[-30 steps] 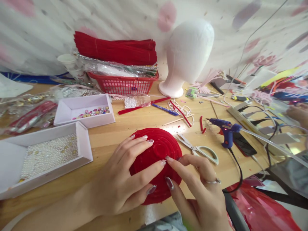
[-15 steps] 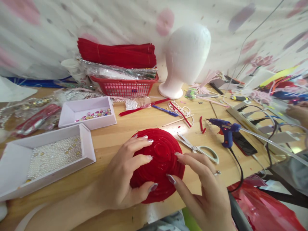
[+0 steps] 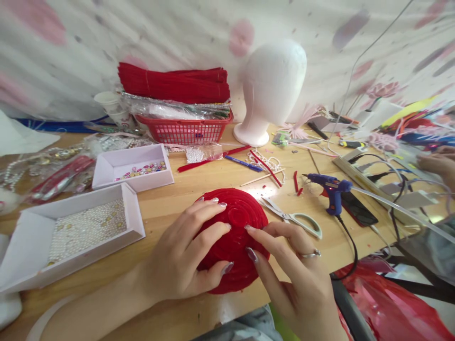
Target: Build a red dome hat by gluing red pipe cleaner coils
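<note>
A round disc of coiled red fuzzy strips [image 3: 239, 199] lies on the wooden table [image 3: 177, 208] in front of me, its rings visible around a raised centre. My left hand [image 3: 192, 255] rests on its left side, fingers spread over the top and thumb towards the front. On the right, my right hand [image 3: 291, 265] touches the disc with its fingertips, index finger near the centre. Its thumb is apart from the index finger, on the lower right part. Beyond my right hand are scissors [image 3: 295, 219] and a blue glue gun [image 3: 332, 187].
White boxes of pearl beads [image 3: 133, 203] and coloured gems [image 3: 168, 177] stand left. Behind are a red basket [image 3: 188, 130], red stems [image 3: 170, 84] and a foam head [image 3: 273, 90]. A pen [image 3: 243, 163] and power strip [image 3: 355, 177] lie further right, near another person's hand [image 3: 439, 163].
My right index fingertip has moved left across the disc, closer to its centre. My left hand stays on the disc with little change. The whole view has shifted slightly.
</note>
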The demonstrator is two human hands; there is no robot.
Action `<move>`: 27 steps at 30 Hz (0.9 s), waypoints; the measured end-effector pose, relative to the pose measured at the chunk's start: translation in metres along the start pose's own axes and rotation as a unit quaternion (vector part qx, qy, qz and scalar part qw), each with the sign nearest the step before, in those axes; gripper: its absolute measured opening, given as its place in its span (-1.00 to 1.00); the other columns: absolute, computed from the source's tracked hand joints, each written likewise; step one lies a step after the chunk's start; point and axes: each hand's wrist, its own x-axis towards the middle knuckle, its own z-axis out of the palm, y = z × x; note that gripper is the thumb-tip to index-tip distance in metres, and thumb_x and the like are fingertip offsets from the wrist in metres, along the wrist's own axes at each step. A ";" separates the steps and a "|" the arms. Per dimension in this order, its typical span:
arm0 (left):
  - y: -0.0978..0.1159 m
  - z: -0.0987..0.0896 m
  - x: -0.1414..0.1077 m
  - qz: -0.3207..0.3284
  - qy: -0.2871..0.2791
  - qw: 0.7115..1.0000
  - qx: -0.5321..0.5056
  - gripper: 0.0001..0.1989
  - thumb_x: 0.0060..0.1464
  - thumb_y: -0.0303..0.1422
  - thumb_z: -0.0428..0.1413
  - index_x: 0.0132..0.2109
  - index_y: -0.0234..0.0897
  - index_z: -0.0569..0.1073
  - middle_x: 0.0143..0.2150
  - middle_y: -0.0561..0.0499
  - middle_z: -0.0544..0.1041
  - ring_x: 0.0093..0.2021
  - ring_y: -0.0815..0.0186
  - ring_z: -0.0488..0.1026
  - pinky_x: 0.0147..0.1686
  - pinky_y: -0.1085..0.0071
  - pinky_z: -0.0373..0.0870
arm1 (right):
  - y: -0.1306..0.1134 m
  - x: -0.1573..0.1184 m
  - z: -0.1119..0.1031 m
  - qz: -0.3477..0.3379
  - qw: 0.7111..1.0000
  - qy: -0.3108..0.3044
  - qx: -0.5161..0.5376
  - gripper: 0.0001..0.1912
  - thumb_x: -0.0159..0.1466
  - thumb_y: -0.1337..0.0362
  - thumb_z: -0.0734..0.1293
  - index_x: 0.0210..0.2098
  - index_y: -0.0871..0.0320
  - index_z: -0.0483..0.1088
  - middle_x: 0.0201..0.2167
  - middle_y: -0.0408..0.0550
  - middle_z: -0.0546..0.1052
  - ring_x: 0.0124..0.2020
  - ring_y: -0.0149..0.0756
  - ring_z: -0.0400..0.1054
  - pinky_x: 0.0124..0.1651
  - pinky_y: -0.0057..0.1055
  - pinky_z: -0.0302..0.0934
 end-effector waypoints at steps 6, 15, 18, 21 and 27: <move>0.000 -0.004 0.001 0.007 -0.013 1.000 0.017 -0.66 0.21 -0.39 0.05 0.11 -0.36 0.32 0.20 -0.30 0.33 0.28 0.01 0.26 0.23 -0.02 0.33 | 0.000 -0.003 0.001 -0.008 1.000 0.006 -0.006 -0.68 0.32 0.46 0.28 0.05 0.18 0.40 -0.13 0.05 0.41 -0.16 -0.28 0.40 -0.17 -0.37 0.35; 0.002 -0.004 0.004 -0.031 -0.013 0.999 -0.041 -0.55 0.15 -0.43 0.09 0.16 -0.41 0.23 0.19 -0.31 0.34 0.26 0.07 0.27 0.24 0.05 0.29 | 0.000 -0.002 0.002 0.021 1.000 0.012 0.009 -0.63 0.35 0.42 0.28 0.15 0.17 0.31 -0.08 0.05 0.43 -0.06 -0.26 0.37 -0.08 -0.36 0.32; 0.004 -0.004 0.004 -0.042 -0.015 0.998 -0.042 -0.56 0.16 -0.42 0.09 0.16 -0.40 0.23 0.19 -0.29 0.34 0.26 0.08 0.27 0.24 0.07 0.27 | -0.003 0.002 0.006 0.074 0.996 0.020 0.052 -0.68 0.35 0.40 0.29 0.09 0.12 0.33 -0.14 0.00 0.44 -0.11 -0.28 0.37 -0.11 -0.37 0.31; 0.006 -0.006 0.005 -0.052 -0.020 0.998 -0.042 -0.60 0.17 -0.42 0.09 0.14 -0.39 0.26 0.18 -0.25 0.34 0.24 0.13 0.27 0.25 0.14 0.25 | -0.007 0.009 0.011 0.113 0.988 0.035 0.097 -0.82 0.35 0.39 0.29 -0.07 0.08 0.38 -0.23 -0.07 0.43 -0.19 -0.32 0.35 -0.18 -0.40 0.28; 0.009 -0.014 0.008 -0.133 -0.040 0.985 -0.102 -0.72 0.23 -0.46 0.12 0.07 -0.21 0.34 0.17 -0.08 0.35 0.23 0.28 0.28 0.25 0.30 0.23 | -0.014 0.017 0.018 0.143 0.976 0.047 0.158 -0.88 0.38 0.42 0.25 -0.26 0.07 0.31 -0.32 -0.15 0.37 -0.25 -0.37 0.28 -0.20 -0.44 0.19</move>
